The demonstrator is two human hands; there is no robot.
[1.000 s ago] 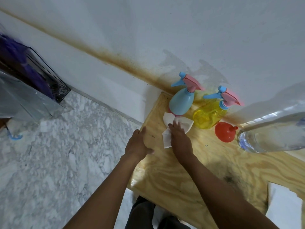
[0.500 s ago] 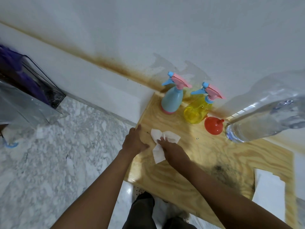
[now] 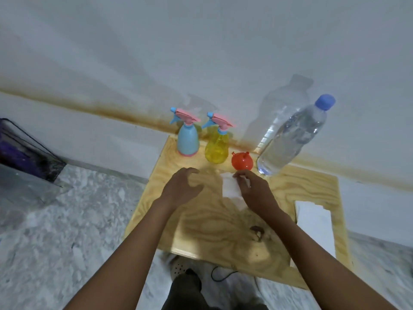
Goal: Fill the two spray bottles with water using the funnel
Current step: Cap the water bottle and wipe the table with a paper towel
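Note:
A blue spray bottle [image 3: 188,139] and a yellow spray bottle [image 3: 217,148], both with pink trigger heads, stand at the back of the wooden table [image 3: 210,229] against the wall. An orange funnel [image 3: 242,161] lies upside down beside the yellow one. To its right stands a large clear water bottle [image 3: 295,135] with a blue cap. My right hand [image 3: 254,191] pinches a white tissue [image 3: 230,189] on the table in front of the funnel. My left hand [image 3: 182,186] hovers over the table's left part with loosely curled fingers, holding nothing.
A stack of white tissues [image 3: 314,222] lies at the table's right side. A dark stain [image 3: 257,231] marks the wood near me. A black wire rack [image 3: 29,151] with a plastic sheet stands on the marble floor at left.
My right hand has slid the tissue rightward from the table's left part to in front of the funnel. My left hand has left the table's edge. The view has swung right.

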